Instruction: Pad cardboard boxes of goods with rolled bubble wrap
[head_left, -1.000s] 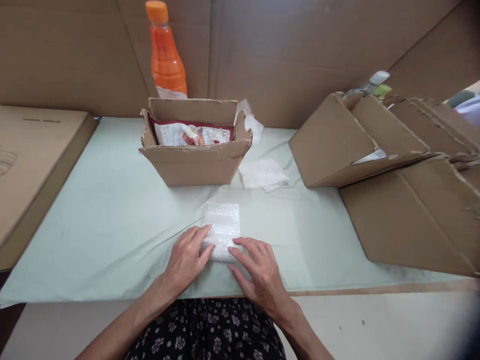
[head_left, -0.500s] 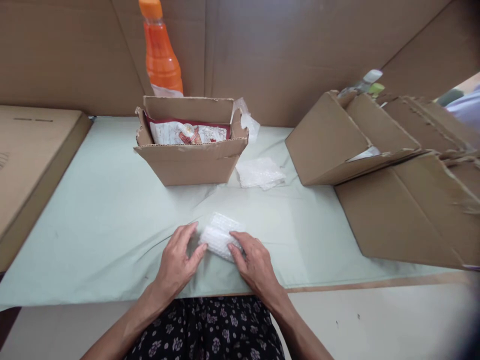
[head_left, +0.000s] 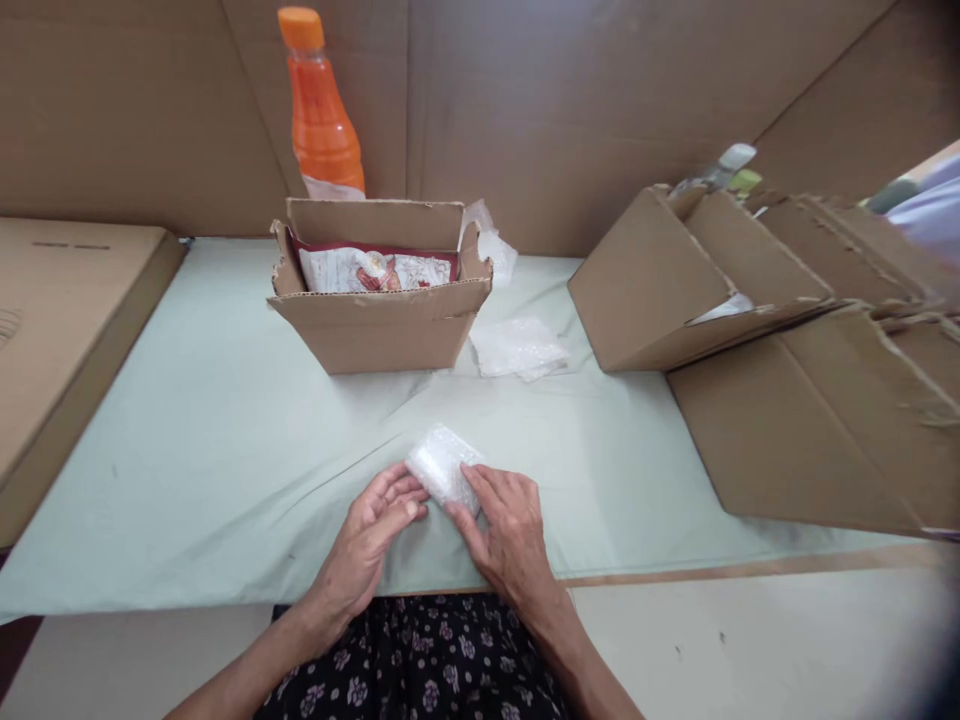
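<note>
A small folded piece of bubble wrap (head_left: 441, 460) is between my hands, over the near part of the green-covered table (head_left: 225, 420). My right hand (head_left: 511, 522) grips its right side, thumb at the near edge and fingers on top. At the left corner of the wrap is my left hand (head_left: 373, 535), turned partly palm up with its fingers apart; the fingertips touch or nearly touch the edge. Whether anything lies inside the folds cannot be made out. Farther back, another flat piece of bubble wrap (head_left: 519, 347) rests on the cloth.
An open cardboard box (head_left: 375, 335) holds a printed packet (head_left: 375, 270). Behind it stands an orange bottle (head_left: 322, 130). More open boxes (head_left: 645, 290) stand at the right, one with a white-capped bottle (head_left: 731, 165). A flat carton (head_left: 75, 300) lies left.
The bubble wrap has been turned and now looks more compact, its left end raised. My left hand has rolled from palm down to partly palm up; my right hand keeps to the right side.
</note>
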